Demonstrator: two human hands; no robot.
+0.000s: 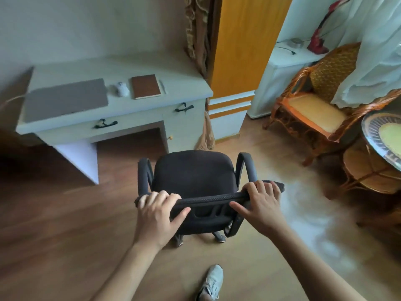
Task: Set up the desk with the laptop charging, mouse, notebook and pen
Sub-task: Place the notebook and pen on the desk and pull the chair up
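A closed grey laptop [65, 98] lies on the left of the pale desk [121, 68]. To its right sit a white mouse [122, 89], a brown notebook [146, 86] and a pale pen [162, 86], in a row. A thin cable [9, 101] runs off the desk's left end. A black office chair [193, 172] stands on the floor in front of the desk's right side. My left hand [157, 213] and my right hand [260, 203] both grip the top of its backrest.
The desk has two drawers with dark handles [105, 123] and an open knee space. A wicker armchair [312, 105] and a round glass-topped wicker table [382, 144] stand at the right. A yellow door [243, 46] and a curtain are behind the desk. My shoe [211, 283] is on the wooden floor.
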